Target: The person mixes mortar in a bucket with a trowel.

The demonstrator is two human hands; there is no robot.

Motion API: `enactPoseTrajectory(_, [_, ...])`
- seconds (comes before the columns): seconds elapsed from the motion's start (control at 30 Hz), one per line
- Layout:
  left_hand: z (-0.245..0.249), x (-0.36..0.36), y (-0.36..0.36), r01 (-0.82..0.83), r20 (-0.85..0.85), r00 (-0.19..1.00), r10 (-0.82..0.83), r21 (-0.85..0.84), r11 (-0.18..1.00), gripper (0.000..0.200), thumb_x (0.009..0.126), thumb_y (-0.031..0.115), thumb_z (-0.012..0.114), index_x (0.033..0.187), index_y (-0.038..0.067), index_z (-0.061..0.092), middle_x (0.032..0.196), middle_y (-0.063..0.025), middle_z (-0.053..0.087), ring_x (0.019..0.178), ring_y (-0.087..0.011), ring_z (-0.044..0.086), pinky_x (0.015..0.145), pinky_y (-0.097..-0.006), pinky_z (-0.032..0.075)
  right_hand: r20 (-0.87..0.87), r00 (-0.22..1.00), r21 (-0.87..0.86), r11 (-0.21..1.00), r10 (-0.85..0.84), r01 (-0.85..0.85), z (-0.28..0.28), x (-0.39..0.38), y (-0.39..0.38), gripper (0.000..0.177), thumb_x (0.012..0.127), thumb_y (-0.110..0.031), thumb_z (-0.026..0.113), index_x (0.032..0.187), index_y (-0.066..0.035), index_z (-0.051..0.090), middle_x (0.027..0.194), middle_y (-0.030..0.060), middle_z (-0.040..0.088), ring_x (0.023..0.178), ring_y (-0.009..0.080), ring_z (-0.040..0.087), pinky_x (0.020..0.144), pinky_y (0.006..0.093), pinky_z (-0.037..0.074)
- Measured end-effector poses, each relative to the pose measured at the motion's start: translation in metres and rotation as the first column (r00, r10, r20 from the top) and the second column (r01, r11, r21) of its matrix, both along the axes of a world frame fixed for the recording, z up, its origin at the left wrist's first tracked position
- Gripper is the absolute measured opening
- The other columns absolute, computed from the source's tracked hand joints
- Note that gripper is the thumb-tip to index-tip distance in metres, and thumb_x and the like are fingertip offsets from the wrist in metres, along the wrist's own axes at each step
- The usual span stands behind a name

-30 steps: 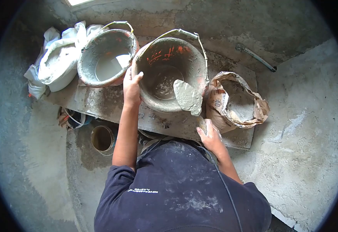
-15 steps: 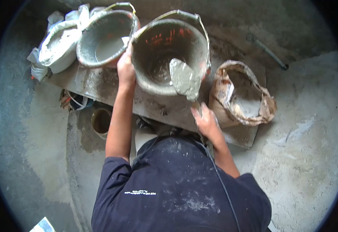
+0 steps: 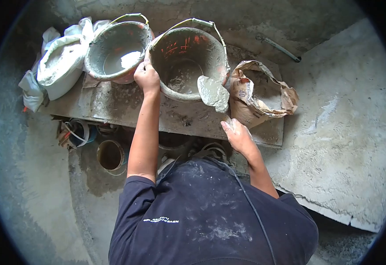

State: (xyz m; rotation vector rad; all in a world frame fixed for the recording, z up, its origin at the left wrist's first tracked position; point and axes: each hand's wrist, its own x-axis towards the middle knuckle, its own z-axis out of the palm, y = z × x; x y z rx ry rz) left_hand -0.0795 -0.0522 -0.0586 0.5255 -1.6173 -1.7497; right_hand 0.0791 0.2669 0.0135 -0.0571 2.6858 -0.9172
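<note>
My left hand (image 3: 148, 79) is closed on the left rim of a mortar-stained bucket (image 3: 168, 92), which tilts slightly toward me. Wet grey mortar (image 3: 183, 79) lies in its bottom. In my right hand (image 3: 240, 138) is the handle of a trowel (image 3: 214, 93), its blade coated thickly with grey mortar. The blade overlaps the bucket's near right rim; whether it touches cannot be made out. Just right of the blade stands an open brown paper sack (image 3: 244, 106) of grey powder.
A second bucket (image 3: 96, 73) holds something white. Beside it is an open white sack (image 3: 60, 86) of pale powder. All stand on a low, dirty board (image 3: 126, 108). Below are a small container (image 3: 110, 155) and a tool pail (image 3: 79, 132). A metal bar (image 3: 281, 47) lies behind.
The view has shifted, so the buckets and sacks sit further left. My left hand remains on the bucket rim, and the mortar-covered trowel stays by the near right rim.
</note>
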Motion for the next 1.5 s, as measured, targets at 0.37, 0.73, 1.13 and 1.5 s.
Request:
enactPoseTrajectory(0.37, [0.004,-0.003,0.012,-0.069,0.023,0.997,0.068,0.050,0.996,0.030,0.103,0.013,0.056,0.093,-0.010,0.073,0.074,-0.0012,0.068,0.064,-0.0093,0.055,0.060,-0.0299,0.046,0.145,0.971,0.040,0.982,-0.189,0.186,-0.001,0.074,0.012,0.053,0.102,-0.045,0.055,0.106,0.007,0.064,0.078,0.0260,0.067,0.076,0.0415,0.068,0.074,0.0463,0.054])
enactPoseTrajectory(0.73, [0.011,0.000,0.015,-0.083,0.065,0.994,0.082,0.009,0.996,0.033,0.102,0.022,0.061,0.094,-0.008,0.073,0.076,-0.0073,0.072,0.067,-0.0130,0.060,0.066,-0.0326,0.050,0.180,0.964,-0.525,0.809,-0.197,0.264,0.036,0.079,-0.020,0.034,0.092,-0.026,0.077,0.113,-0.001,0.068,0.073,-0.0006,0.061,0.059,0.0066,0.056,0.052,0.0247,0.049])
enactPoseTrajectory(1.13, [0.008,-0.004,0.012,-0.187,0.074,0.979,0.191,-0.057,0.981,0.037,0.099,0.031,0.063,0.083,-0.001,0.073,0.072,-0.0156,0.071,0.063,-0.0293,0.067,0.065,-0.0423,0.050,0.383,0.919,-0.725,0.588,-0.090,0.359,0.023,-0.019,-0.008,0.035,0.110,-0.029,0.047,0.130,-0.002,0.056,0.093,0.0082,0.068,0.065,0.0120,0.060,0.056,0.0258,0.050])
enactPoseTrajectory(1.5, [0.015,0.004,0.018,-0.192,0.075,0.978,0.196,-0.056,0.980,0.034,0.100,0.029,0.063,0.091,-0.001,0.076,0.072,-0.0111,0.071,0.064,-0.0212,0.064,0.066,-0.0387,0.050,0.629,0.772,-0.552,0.644,-0.095,0.529,0.049,0.048,0.062,0.036,0.111,-0.032,0.043,0.133,-0.007,0.059,0.085,0.0028,0.061,0.058,0.0090,0.054,0.047,0.0223,0.044])
